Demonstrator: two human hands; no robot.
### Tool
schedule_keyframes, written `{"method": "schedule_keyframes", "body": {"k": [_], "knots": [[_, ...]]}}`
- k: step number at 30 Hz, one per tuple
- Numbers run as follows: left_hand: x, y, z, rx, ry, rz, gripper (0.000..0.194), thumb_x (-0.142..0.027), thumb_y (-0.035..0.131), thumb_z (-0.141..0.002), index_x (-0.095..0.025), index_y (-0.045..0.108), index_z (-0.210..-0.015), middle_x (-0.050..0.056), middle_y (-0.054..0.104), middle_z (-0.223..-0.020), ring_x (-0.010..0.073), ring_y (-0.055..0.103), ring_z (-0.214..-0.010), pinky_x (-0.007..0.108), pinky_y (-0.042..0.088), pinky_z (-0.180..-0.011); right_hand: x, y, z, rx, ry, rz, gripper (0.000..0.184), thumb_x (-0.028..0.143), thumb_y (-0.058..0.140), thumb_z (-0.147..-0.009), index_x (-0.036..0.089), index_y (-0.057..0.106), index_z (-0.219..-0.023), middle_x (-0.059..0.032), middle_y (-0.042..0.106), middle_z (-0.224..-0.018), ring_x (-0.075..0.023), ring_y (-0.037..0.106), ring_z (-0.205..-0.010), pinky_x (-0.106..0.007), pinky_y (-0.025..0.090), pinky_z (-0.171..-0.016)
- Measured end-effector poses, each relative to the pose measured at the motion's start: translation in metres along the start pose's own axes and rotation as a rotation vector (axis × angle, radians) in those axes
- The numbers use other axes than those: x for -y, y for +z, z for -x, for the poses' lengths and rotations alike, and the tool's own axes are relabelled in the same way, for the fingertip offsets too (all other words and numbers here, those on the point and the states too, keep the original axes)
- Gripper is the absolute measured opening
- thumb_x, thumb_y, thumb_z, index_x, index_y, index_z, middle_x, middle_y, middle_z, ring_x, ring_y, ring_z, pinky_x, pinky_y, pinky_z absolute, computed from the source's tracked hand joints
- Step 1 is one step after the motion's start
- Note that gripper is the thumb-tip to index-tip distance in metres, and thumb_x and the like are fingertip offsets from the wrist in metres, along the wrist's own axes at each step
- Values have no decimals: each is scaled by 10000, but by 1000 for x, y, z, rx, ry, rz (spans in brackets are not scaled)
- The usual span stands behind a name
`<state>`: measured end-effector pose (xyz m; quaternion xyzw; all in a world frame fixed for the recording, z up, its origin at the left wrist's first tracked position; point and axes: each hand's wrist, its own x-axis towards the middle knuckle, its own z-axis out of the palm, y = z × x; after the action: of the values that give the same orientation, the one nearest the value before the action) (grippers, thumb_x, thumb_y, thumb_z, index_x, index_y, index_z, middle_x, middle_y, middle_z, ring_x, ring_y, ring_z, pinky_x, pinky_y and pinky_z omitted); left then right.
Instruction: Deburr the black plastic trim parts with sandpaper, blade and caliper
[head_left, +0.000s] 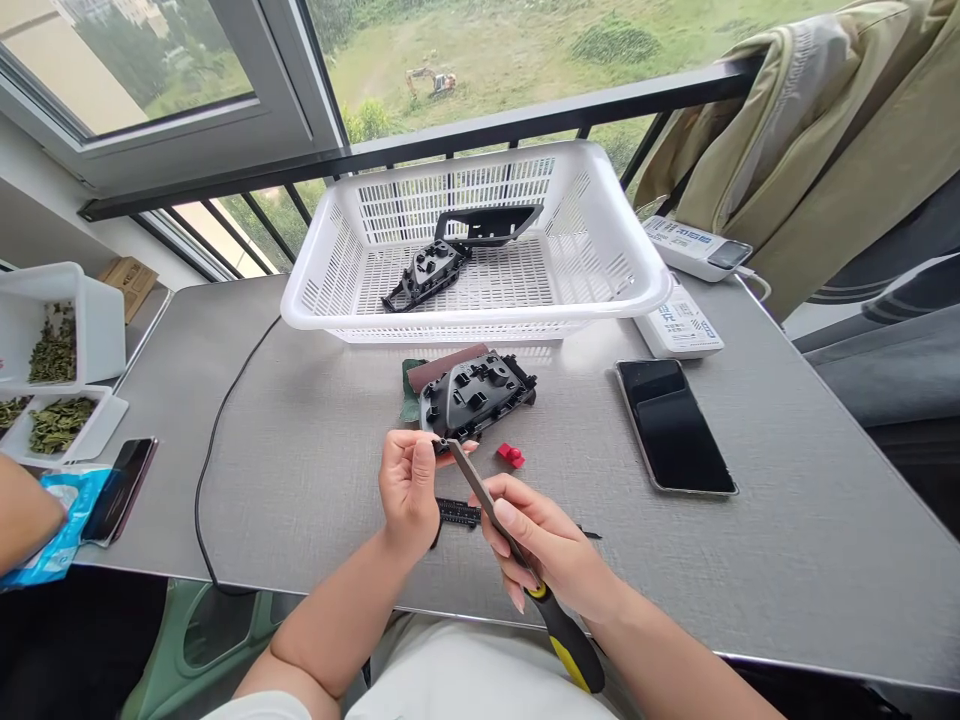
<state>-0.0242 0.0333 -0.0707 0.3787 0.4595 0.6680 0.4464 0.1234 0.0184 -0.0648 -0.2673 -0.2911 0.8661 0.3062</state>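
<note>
Head view: left hand (pixel 409 490) is pinching a small black plastic part (pixel 442 446) between thumb and fingers. Grip closed. Fingers are hiding most of the part, so I can't call its long axis. Right hand (pixel 551 545) is gripping a flat file (pixel 486 503) by its yellow-and-black handle (pixel 566 638). Grip closed, forefinger lying along the blade. File's long axis is running diagonally up-left from the right hand, tip meeting the part just above the left hand's fingers. Left hand is the nearer one to the part. A black comb-like strip (pixel 457 513) is lying on the grey worktop (pixel 300 470) just below the hands. Farther out, a larger black plastic housing (pixel 476 395) is sitting on a green pad (pixel 410 392), with a red plastic piece (pixel 510 455) beside it. Beyond those, a white slotted basket (pixel 480 322) is holding two more black parts. A phone (pixel 675 425) is lying off to the right.
</note>
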Motion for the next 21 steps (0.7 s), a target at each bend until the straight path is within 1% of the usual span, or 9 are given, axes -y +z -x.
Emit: {"method": "schedule_keyframes", "body": {"k": [5, 8, 10, 12, 14, 17, 21], "knots": [[-1, -1, 1, -11, -28, 19, 265, -458, 606, -860, -203, 532, -851, -46, 607, -702, 115, 682, -565, 242, 565, -595, -1, 0, 2, 42, 15, -6, 361, 543, 602, -857, 203, 559, -970, 96, 455, -629, 9, 339, -354, -156, 490, -379], [-3, 0, 1, -20, -64, 29, 289, -470, 638, -830, -202, 532, -829, -46, 595, -667, 117, 670, -558, 241, 559, -586, 0, -2, 3, 67, -2, -33, 362, 533, 622, -849, 197, 570, -970, 92, 464, -626, 10, 337, -352, -157, 484, -380], [-4, 2, 0, 2, -61, 26, 278, -417, 703, -790, -205, 528, -825, -52, 602, -650, 116, 670, -556, 234, 559, -586, 1, -4, 4, 46, -34, -51, 358, 524, 639, -840, 193, 574, -962, 90, 469, -617, 8, 327, -349, -157, 474, -371], [-5, 3, -1, 32, -33, 16, 271, -327, 752, -755, -212, 518, -829, -63, 618, -649, 115, 681, -562, 228, 565, -600, 2, -5, 4, 13, -66, -65, 345, 513, 644, -840, 196, 576, -958, 87, 473, -611, 4, 321, -348, -156, 460, -357], [-6, 4, -2, 37, -7, 11, 268, -271, 755, -754, -218, 503, -825, -73, 630, -647, 111, 685, -555, 223, 568, -603, 2, -7, 4, -7, -95, -68, 329, 503, 642, -845, 202, 580, -961, 86, 474, -608, 1, 320, -350, -153, 449, -349], [-5, 5, -3, 9, -13, 30, 264, -287, 740, -768, -224, 489, -817, -87, 619, -612, 96, 659, -503, 206, 556, -559, 3, -8, 5, -20, -113, -50, 320, 496, 642, -848, 206, 589, -971, 82, 478, -613, -1, 330, -357, -154, 449, -353], [-6, 3, -5, -54, -58, 76, 324, -351, 771, -726, -216, 481, -779, -98, 573, -584, 61, 605, -459, 150, 500, -488, 2, -7, 7, -49, -96, -16, 341, 505, 659, -831, 198, 601, -968, 78, 472, -611, -6, 325, -362, -166, 447, -353]]}}
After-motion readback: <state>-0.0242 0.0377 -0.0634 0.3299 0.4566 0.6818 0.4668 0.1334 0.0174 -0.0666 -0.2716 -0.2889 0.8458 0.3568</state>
